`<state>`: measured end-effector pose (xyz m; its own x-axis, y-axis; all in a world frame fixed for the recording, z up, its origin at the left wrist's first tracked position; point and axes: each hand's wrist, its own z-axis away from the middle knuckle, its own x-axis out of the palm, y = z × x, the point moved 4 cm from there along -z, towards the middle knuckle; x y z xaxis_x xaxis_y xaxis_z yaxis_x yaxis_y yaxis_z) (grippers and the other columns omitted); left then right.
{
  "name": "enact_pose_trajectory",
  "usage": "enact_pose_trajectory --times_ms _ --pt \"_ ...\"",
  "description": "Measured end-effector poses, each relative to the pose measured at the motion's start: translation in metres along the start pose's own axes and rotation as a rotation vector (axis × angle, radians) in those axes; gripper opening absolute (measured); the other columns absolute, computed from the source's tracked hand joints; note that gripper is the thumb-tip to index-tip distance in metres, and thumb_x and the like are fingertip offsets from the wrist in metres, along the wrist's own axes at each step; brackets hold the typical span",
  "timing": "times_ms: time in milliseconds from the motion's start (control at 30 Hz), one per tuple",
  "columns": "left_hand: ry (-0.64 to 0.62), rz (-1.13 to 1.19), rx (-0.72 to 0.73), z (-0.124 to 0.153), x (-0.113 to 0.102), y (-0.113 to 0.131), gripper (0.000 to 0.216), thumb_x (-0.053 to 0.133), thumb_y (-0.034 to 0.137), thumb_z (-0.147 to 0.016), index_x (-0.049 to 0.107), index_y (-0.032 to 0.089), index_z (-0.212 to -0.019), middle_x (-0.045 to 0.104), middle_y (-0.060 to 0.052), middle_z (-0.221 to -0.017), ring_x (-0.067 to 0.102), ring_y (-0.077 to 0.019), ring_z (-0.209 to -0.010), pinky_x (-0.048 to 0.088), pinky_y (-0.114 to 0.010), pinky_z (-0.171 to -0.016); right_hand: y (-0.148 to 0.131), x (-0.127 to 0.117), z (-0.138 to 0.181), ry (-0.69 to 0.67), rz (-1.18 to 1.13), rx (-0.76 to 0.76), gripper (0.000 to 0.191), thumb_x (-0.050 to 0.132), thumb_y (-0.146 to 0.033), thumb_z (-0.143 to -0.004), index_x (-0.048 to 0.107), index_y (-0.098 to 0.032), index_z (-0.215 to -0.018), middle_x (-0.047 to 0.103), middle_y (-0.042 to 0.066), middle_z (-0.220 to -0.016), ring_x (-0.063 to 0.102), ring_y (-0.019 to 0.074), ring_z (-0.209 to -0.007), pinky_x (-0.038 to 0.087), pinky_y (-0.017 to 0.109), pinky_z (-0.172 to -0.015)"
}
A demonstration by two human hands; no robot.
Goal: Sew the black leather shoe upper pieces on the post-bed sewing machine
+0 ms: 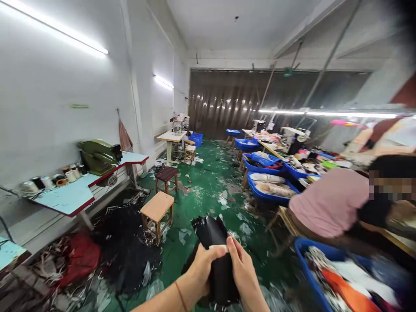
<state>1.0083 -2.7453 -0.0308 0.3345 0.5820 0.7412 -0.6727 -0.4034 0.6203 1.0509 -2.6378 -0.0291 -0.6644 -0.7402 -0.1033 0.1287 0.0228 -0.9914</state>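
Note:
Held out in front of me is a bundle of black sheet material [221, 277], with a pale band [218, 248] around its middle. My left hand [202, 269] grips its left side, the thumb lying across the band. On the right side, my right hand [239, 264] is closed with its fingers pressed near the band. The upper end of the bundle fans out a little and looks shiny. Whether the pieces are fabric or leather I cannot tell.
A wooden stool [157, 205] and a darker stool [167, 175] stand left of the aisle. Scraps litter the green floor [204, 190]. Along the right are blue tubs [266, 195] and a seated person in a pink shirt [331, 203]. A green sewing machine [99, 156] sits on the left table.

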Motion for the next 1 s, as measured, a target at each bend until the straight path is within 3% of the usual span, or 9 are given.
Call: enact_pose_trajectory --times_ms 167,267,433,500,633,767,900,1000 --pt "-0.084 0.054 0.028 -0.148 0.015 0.059 0.057 0.073 0.021 -0.049 0.056 0.013 -0.103 0.070 -0.008 -0.082 0.064 -0.0223 -0.071 0.051 -0.033 -0.068 -0.015 0.017 -0.152 0.125 0.017 0.034 0.077 0.056 -0.071 -0.067 0.062 -0.015 -0.119 0.063 0.009 -0.123 0.053 0.0296 -0.117 0.043 0.034 -0.095" --pt "-0.047 0.069 0.018 -0.228 0.025 0.091 0.061 0.073 0.020 -0.047 0.055 0.013 -0.104 0.069 -0.006 -0.079 0.064 -0.0219 -0.069 0.051 -0.033 -0.066 -0.031 0.023 -0.235 0.160 0.003 0.071 0.079 0.057 -0.072 -0.066 0.062 -0.013 -0.119 0.064 0.010 -0.120 0.056 0.0307 -0.113 0.045 0.034 -0.092" --pt "0.026 0.043 0.038 -0.350 0.036 0.131 0.060 0.077 0.027 -0.049 0.057 0.013 -0.104 0.070 -0.008 -0.079 0.065 -0.0241 -0.071 0.052 -0.036 -0.072 -0.039 0.040 -0.360 0.072 -0.071 0.080 0.069 0.062 -0.067 -0.066 0.065 -0.018 -0.114 0.070 0.007 -0.108 0.062 0.0293 -0.105 0.050 0.033 -0.084" --pt "0.042 0.035 0.068 -0.401 0.038 0.144 0.060 0.079 0.030 -0.049 0.059 0.012 -0.102 0.070 -0.010 -0.083 0.067 -0.0263 -0.076 0.052 -0.038 -0.077 -0.037 0.043 -0.418 0.112 -0.060 0.050 0.067 0.068 -0.064 -0.061 0.067 -0.017 -0.108 0.071 0.007 -0.105 0.062 0.0294 -0.104 0.050 0.032 -0.084" --pt "0.033 -0.016 0.189 -0.517 0.048 0.175 0.073 0.085 0.036 -0.045 0.059 0.012 -0.108 0.070 -0.015 -0.096 0.066 -0.0318 -0.090 0.050 -0.041 -0.085 -0.038 0.036 -0.553 0.220 -0.056 0.008 0.075 0.061 -0.072 -0.061 0.067 -0.012 -0.105 0.072 0.012 -0.100 0.064 0.0328 -0.098 0.052 0.038 -0.082" --pt "0.020 -0.130 0.218 -0.649 0.073 0.211 0.072 0.086 0.044 -0.044 0.063 0.010 -0.103 0.070 -0.016 -0.094 0.064 -0.0347 -0.095 0.048 -0.044 -0.089 -0.059 0.041 -0.675 0.199 -0.078 -0.096 0.072 0.058 -0.074 -0.065 0.070 -0.015 -0.104 0.067 0.012 -0.114 0.056 0.0320 -0.114 0.043 0.040 -0.097" --pt "0.038 -0.162 0.172 -0.769 0.096 0.242 0.069 0.086 0.045 -0.045 0.064 0.011 -0.101 0.071 -0.015 -0.093 0.063 -0.0348 -0.100 0.047 -0.043 -0.093 -0.092 0.062 -0.772 0.105 -0.060 -0.357 0.069 0.045 -0.071 -0.078 0.059 -0.023 -0.125 0.045 0.004 -0.141 0.034 0.0225 -0.134 0.022 0.036 -0.112" --pt "0.066 -0.099 0.045 -0.848 0.103 0.257 0.063 0.084 0.042 -0.051 0.063 0.012 -0.102 0.071 -0.014 -0.094 0.065 -0.0339 -0.097 0.049 -0.043 -0.090 -0.106 0.061 -0.854 0.080 -0.031 -0.266 0.066 0.046 -0.068 -0.080 0.056 -0.023 -0.128 0.049 0.005 -0.138 0.039 0.0227 -0.132 0.028 0.038 -0.109"
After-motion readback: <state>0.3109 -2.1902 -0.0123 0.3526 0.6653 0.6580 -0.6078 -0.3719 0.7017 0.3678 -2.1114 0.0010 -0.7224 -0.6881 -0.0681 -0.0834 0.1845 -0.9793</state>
